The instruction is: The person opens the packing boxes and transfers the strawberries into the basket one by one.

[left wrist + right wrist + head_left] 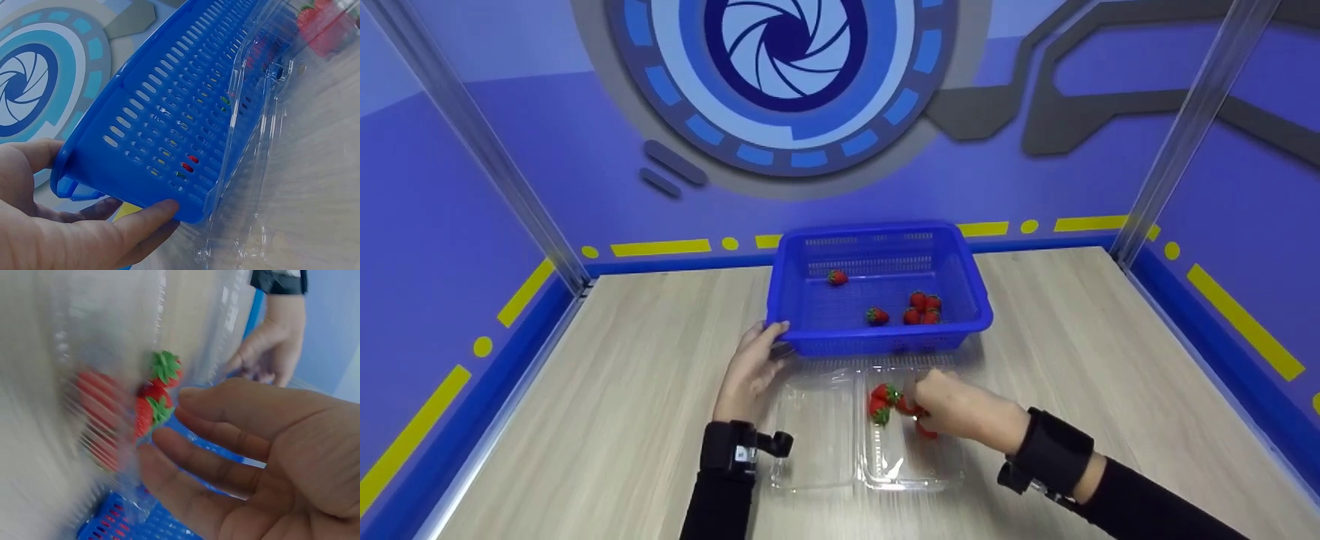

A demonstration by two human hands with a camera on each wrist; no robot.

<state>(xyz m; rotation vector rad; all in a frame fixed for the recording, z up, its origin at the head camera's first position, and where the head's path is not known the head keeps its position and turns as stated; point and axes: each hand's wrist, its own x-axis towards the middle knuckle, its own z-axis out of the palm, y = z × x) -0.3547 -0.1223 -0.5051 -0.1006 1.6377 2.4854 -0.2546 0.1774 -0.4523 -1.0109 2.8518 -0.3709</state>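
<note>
At its near left corner, my left hand point(750, 375) holds the blue plastic basket point(877, 341), thumb at the rim and fingers against the side wall in the left wrist view. Several strawberries point(922, 307) lie inside the basket. In front of it sits an unfolded clear clamshell box point(817, 427). Its right half contains several strawberries point(879, 405). Over that half is my right hand point(960, 401), fingertips beside the strawberries point(152, 405). The right wrist view shows its fingers loosely bent, with nothing visible between them.
A light wood table point(637, 390) carries everything. Behind the basket rises a printed blue wall point(885, 202), with side panels at left and right joined by metal corner posts point(1177, 142).
</note>
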